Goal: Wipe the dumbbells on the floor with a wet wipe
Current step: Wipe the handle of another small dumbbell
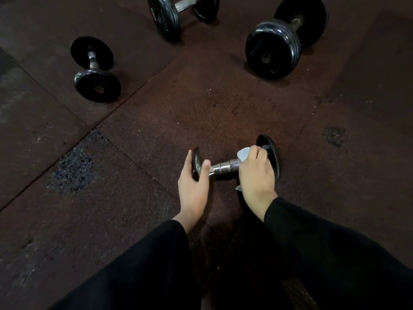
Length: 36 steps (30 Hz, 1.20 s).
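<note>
nearest, two black sleeves (335,253) reach in from the bottom edge. just beyond them a small dumbbell (225,167) lies on the dark rubber floor (201,104), its chrome handle running left to right between two black end plates. the left hand (194,184) grips the left plate, thumb on the handle side and fingers curled behind the rim. the right hand (257,175) is wrapped round the right end of the handle, clutching a pale wet wipe (243,153) against the metal; the wipe pokes out above and below the fist. farther off lie three more dumbbells, well apart: a small one (95,69) at far left, a bigger one (182,10) at the top centre, and the thickest (283,39) at far right.
</note>
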Available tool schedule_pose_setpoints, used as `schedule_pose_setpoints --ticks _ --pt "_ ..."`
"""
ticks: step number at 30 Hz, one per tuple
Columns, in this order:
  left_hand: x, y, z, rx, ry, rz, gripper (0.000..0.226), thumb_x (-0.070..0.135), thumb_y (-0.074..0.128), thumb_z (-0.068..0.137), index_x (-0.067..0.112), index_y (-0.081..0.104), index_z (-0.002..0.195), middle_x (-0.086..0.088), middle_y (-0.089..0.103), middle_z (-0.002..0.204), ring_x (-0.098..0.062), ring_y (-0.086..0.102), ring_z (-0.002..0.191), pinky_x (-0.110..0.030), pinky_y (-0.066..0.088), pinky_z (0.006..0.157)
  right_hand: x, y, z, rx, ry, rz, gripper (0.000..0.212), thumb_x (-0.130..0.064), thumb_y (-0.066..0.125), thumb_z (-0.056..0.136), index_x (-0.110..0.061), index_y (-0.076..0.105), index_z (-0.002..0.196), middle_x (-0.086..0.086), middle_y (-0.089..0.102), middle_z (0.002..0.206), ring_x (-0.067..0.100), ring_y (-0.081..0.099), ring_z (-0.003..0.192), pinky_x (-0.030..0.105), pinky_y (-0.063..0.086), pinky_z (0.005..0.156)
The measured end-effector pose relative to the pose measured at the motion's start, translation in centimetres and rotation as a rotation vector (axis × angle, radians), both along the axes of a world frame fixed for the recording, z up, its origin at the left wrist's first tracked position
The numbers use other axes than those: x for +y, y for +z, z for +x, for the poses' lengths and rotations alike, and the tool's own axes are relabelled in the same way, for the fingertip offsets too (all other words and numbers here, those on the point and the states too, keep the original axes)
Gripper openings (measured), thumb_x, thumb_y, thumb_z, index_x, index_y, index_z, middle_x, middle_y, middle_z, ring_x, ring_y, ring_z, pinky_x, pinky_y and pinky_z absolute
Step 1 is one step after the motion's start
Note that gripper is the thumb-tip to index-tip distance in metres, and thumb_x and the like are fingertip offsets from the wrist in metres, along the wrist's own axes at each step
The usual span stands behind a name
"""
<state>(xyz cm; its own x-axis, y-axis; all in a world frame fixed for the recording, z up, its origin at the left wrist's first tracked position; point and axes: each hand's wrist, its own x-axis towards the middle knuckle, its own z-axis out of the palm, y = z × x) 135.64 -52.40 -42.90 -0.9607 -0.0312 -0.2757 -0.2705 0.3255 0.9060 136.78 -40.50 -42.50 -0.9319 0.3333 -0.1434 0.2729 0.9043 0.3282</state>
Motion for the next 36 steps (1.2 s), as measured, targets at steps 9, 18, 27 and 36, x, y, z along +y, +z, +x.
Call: schedule_pose_setpoints --ticks 9,18,27,36 --pt "-0.7 -0.9 1.1 -0.034 -0.193 -0.238 0.069 0.007 0.049 0.091 0.02 0.013 0.149 -0.002 0.045 0.142 -0.016 0.046 0.126 -0.014 0.03 0.096 -0.2 -0.2 -0.3 0.011 0.051 -0.012 0.036 -0.012 0.041 0.094 0.002 0.048 0.127 0.014 0.042 0.128 0.025 0.044 0.115 0.028 0.039 0.096" --pt "-0.1 0.5 0.7 0.01 -0.081 -0.294 0.052 0.011 0.05 0.087 0.014 0.041 0.139 -0.011 0.067 0.103 -0.029 0.063 0.095 -0.037 0.049 0.085 0.7 0.7 -1.0 0.029 0.106 -0.104 0.035 -0.006 0.036 0.095 0.001 0.046 0.128 0.013 0.041 0.128 0.026 0.042 0.115 0.028 0.039 0.091" --pt "-0.8 2.2 -0.7 -0.123 0.137 -0.279 0.018 0.024 0.054 0.084 0.017 0.068 0.093 0.005 0.063 0.07 -0.011 0.06 0.068 -0.026 0.044 0.061 -0.3 0.9 -1.6 0.061 0.154 -0.211 0.033 -0.002 0.039 0.093 -0.006 0.05 0.124 0.011 0.046 0.12 0.027 0.042 0.112 0.028 0.04 0.089" --pt "0.6 -0.4 -1.9 -0.214 0.239 0.159 0.095 0.082 0.043 0.062 0.017 0.05 0.131 -0.008 0.057 0.132 -0.022 0.052 0.122 -0.043 0.036 0.108 -2.0 0.6 -1.1 0.236 0.234 -0.454 0.028 -0.015 0.046 0.095 -0.007 0.053 0.121 0.003 0.053 0.113 0.02 0.049 0.104 0.026 0.041 0.088"
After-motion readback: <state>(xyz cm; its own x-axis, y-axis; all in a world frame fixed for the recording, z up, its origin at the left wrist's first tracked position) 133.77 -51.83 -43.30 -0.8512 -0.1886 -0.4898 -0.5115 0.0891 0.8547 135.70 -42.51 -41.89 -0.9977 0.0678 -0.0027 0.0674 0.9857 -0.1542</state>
